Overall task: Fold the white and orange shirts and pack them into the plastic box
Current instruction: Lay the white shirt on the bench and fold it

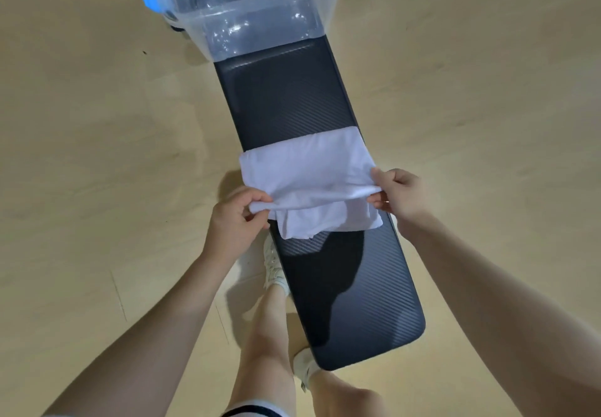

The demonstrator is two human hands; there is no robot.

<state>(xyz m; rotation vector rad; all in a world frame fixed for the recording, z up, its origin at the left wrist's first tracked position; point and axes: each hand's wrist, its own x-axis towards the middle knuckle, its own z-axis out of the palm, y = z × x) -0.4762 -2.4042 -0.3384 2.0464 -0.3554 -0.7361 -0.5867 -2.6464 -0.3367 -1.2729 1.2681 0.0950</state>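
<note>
The white shirt lies partly folded across the middle of a long black padded bench. My left hand pinches its near left corner, and my right hand pinches the near right edge, lifting a fold of cloth above a lower layer that hangs toward me. The clear plastic box with blue latches stands at the bench's far end, its inside looking bare. No orange shirt is in view.
The bench runs from the box toward me, with its near half bare. Pale wooden floor surrounds it. My legs and white shoes stand at the bench's left side.
</note>
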